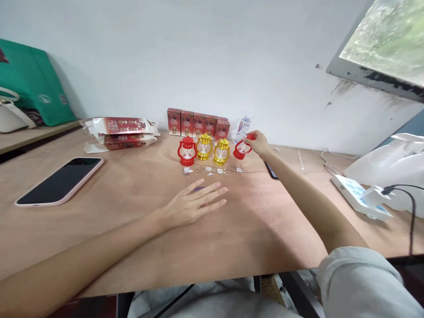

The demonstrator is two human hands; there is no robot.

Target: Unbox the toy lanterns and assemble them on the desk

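Note:
My right hand (258, 143) grips the top of a small red lantern (240, 153), which tilts at the right end of a row. Left of it stand two gold lanterns (221, 153) and another red lantern (187, 152), all upright with clear middles. Flat over the table lies my left hand (190, 204), fingers spread, holding nothing. A small dark purple item (198, 188) shows partly behind its fingers; its kind is hidden. Several little white figured pieces with thin chains (208, 169) lie in front of the lanterns.
Several red boxes (193, 124) and a clear bottle (243, 128) stand by the wall. Opened red cartons (122, 126) and a pink-edged phone (62, 180) are at left. Another phone (271, 171) is partly under my right forearm. At right sits a power strip (359, 196) with cables.

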